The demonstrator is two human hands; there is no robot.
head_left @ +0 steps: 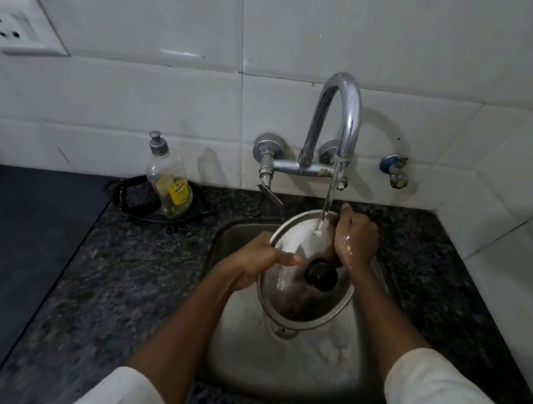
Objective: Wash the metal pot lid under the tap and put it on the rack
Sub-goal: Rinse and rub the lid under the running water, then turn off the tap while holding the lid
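Lid: round shiny metal pot lid (297,301) with black knob (320,275), centre of the frame, tilted over the steel sink (285,373) under the stream from the curved chrome tap (339,119).
Left hand (258,264): grasping the lid's left rim.
Right hand (356,238): wet, gripping the upper right rim.
Label: clear soap bottle (170,184), left of centre, yellow label blurred, unreadable.
Cut off: white wall socket (25,26), upper left.

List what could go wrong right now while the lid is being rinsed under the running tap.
1. Both hands, left and right, are wet and pinch the metal lid by its rim, so it may slip into the sink.
2. The stream from the tap strikes the tilted lid near its upper edge and could splash onto the granite counter.
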